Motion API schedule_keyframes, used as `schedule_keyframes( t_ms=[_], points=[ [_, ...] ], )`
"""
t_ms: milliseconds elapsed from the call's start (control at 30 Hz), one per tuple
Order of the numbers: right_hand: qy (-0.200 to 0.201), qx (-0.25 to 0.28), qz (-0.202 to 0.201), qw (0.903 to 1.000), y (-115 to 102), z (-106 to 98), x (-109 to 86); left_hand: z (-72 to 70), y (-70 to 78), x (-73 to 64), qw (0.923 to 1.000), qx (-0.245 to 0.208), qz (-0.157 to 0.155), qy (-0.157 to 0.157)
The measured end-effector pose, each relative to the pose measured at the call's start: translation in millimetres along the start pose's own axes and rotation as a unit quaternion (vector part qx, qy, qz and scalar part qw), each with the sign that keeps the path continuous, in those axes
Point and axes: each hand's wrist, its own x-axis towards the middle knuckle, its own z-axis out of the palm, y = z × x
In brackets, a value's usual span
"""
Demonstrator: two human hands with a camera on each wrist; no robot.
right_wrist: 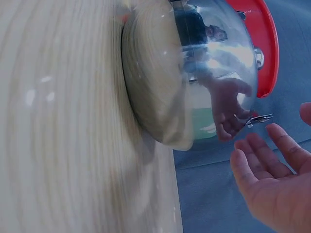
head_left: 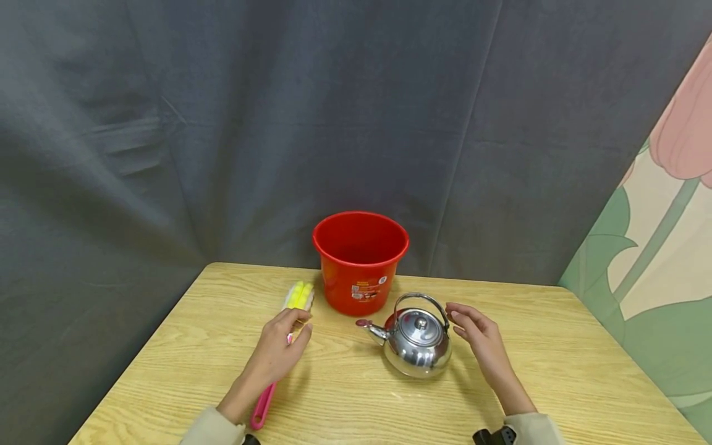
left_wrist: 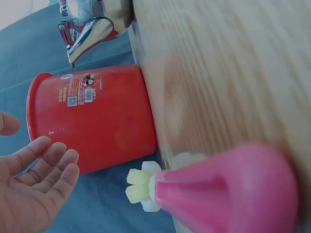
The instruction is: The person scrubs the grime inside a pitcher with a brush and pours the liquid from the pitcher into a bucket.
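Teakettle (head_left: 418,358) stands upright, seemingly for easy reach; right hand (head_left: 483,339), empty, loosely spread beside it; left hand (head_left: 280,346), also empty, hovers over brush (head_left: 299,296).

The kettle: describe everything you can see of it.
The kettle is rounded, shiny silver, apparently metal. Its knobbed lid is on, its arched handle raised, and its spout, reddish at the tip, points left in the head view. It stands upright on the table before the red bucket. The right hand is beside it; contact is unclear.
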Motion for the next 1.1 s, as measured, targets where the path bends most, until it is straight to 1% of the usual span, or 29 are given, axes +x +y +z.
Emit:
schedule_keyframes(
  t_ms=[133,233,333,500,633,800,933,1100],
  points=[
    [-0.003,0.013,0.017,0.9998,6,1,3.4,3.0,3.2,-0.4,0.9999,-0.008,-0.009,-0.008],
    [-0.005,0.021,0.021,0.9996,9,3,6.2,4.7,5.7,0.4,0.9996,-0.014,-0.021,-0.012],
    [-0.008,0.025,0.023,0.9994,11,4,9.1,6.6,7.3,1.3,0.9995,-0.019,-0.025,-0.01],
    [-0.01,0.033,0.032,0.9989,11,6,13.5,10.1,8.9,2.3,0.9996,-0.021,-0.018,-0.009],
    [-0.009,0.042,0.038,0.9983,11,8,15.9,12.4,10.5,3.1,0.9993,-0.028,-0.018,-0.018],
    [-0.008,0.052,0.049,0.9974,12,11,18.1,16.3,13.1,4.5,0.9981,-0.051,-0.018,-0.03],
    [-0.011,0.069,0.057,0.9959,14,13,21.5,21.5,16.6,6.3,0.9978,-0.06,-0.005,-0.029],
    [-0.012,0.117,0.058,0.9914,16,17,24.3,30.1,22.1,8.6,0.9971,-0.069,0.022,-0.023]
  ],
)
